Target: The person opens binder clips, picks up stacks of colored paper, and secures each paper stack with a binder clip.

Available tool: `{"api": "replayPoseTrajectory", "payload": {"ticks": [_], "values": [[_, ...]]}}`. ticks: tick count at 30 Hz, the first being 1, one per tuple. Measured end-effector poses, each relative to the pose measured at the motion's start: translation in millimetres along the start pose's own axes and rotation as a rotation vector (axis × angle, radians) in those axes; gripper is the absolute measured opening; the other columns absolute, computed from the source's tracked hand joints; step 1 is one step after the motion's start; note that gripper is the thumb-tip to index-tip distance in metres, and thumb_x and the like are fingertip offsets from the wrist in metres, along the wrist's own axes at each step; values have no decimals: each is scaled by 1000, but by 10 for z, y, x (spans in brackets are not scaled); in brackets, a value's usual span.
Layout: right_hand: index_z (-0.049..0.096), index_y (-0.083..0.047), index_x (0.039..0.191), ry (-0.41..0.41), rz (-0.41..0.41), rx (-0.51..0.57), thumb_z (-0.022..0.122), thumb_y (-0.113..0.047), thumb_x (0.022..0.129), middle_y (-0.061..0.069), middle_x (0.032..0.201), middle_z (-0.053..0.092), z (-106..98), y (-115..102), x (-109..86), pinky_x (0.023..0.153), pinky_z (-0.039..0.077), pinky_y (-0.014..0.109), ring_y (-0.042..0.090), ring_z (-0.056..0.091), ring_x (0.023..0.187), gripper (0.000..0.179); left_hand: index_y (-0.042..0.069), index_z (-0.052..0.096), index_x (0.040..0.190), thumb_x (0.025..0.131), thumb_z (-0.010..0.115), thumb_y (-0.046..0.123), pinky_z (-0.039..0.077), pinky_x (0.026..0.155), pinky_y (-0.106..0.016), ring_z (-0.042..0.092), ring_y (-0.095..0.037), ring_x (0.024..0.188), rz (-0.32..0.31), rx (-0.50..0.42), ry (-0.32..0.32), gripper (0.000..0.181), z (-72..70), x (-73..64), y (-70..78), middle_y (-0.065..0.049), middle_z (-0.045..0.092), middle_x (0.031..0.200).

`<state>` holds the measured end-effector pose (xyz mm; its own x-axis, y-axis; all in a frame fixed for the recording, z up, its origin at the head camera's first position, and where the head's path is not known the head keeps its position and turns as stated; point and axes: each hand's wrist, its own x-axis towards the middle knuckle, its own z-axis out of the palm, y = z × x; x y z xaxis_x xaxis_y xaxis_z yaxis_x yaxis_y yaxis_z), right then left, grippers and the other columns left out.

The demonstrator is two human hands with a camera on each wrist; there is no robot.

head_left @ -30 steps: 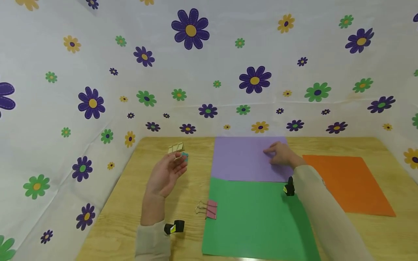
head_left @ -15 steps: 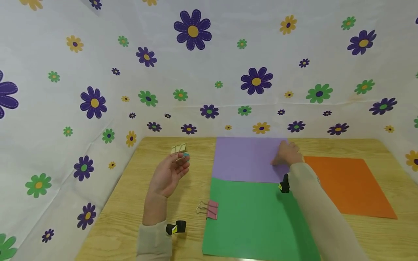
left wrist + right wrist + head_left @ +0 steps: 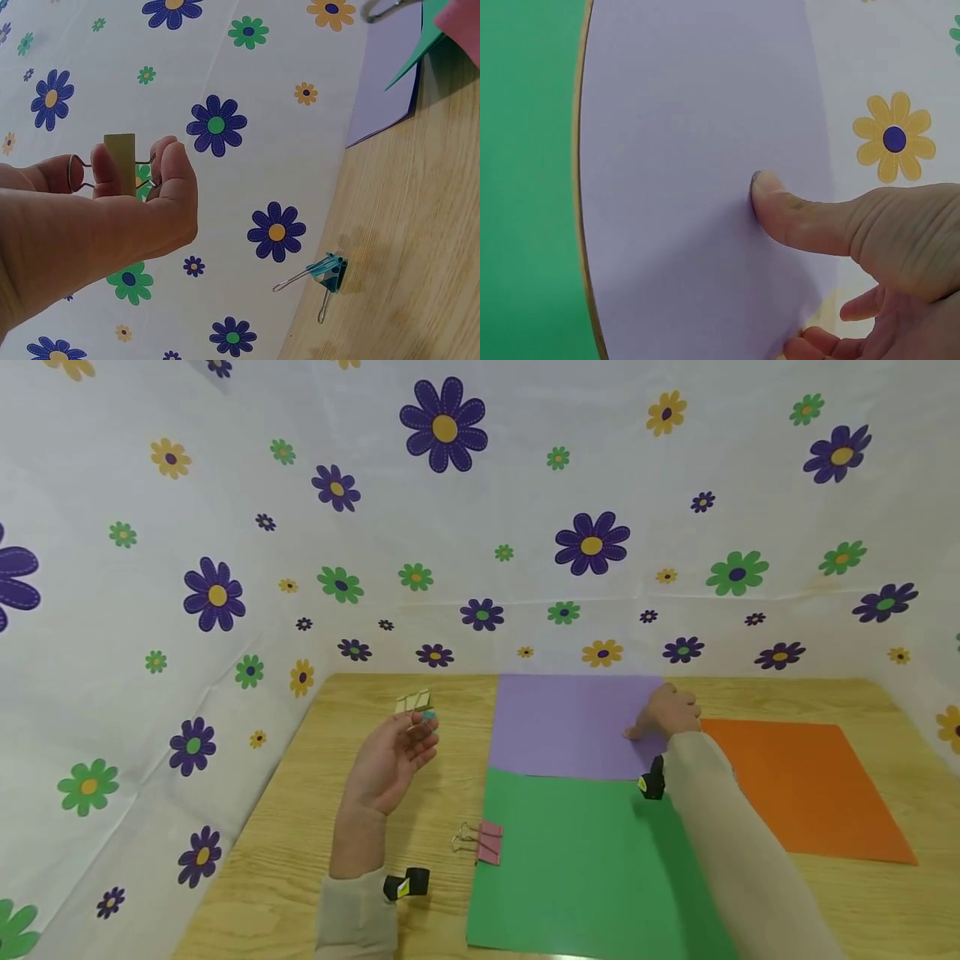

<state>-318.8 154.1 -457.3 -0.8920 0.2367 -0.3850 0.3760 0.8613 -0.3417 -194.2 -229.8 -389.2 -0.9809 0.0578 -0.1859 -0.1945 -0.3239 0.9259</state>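
Note:
My left hand (image 3: 390,764) is raised over the left part of the table and holds a yellow binder clip (image 3: 120,163) by its wire handles. Just behind those fingers in the head view lies a teal binder clip (image 3: 328,271). My right hand (image 3: 669,714) is at the right edge of a purple sheet of paper (image 3: 558,727). Its thumb (image 3: 784,206) lies on top of the sheet, and the other fingers curl at the edge, partly hidden by the paper. Below the purple sheet is a green sheet (image 3: 585,868), with a pink binder clip (image 3: 490,843) on its left edge.
An orange sheet (image 3: 817,793) lies flat to the right, beside my right sleeve. A white cloth with printed flowers (image 3: 525,527) rises behind and left of the wooden table (image 3: 277,843). Each wrist wears a black strap or mount (image 3: 408,883).
My right hand has shifted right across the purple sheet, from pointing over it to having its fingers at the right edge. The left hand has stayed nearly still with the yellow binder clip.

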Motion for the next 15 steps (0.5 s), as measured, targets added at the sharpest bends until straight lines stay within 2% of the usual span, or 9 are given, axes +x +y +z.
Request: {"api": "replayPoseTrajectory", "payload": {"ticks": [7,11,15], "values": [[17,20,141,-17,20,26,85,-36,77,46,125,37,-85,-74,-172,96,45,55,54,42,116,109,8,50,105,107,39,22,46,92,-32,54,-24,106,7,-8,10,19,-3,-10,-1,-9,58,111],[16,22,141,-18,2,30,84,-33,78,46,126,37,-103,-107,-199,100,43,56,56,41,118,107,11,52,101,107,39,22,47,91,-32,53,-26,109,19,-13,12,18,-12,-13,6,-7,59,110],[22,23,139,-46,-41,32,83,-30,79,44,127,41,-112,-92,-213,100,43,56,53,44,117,100,11,52,102,107,39,22,47,91,-31,54,-25,108,18,-17,15,18,-24,-27,9,-7,59,111]]}}
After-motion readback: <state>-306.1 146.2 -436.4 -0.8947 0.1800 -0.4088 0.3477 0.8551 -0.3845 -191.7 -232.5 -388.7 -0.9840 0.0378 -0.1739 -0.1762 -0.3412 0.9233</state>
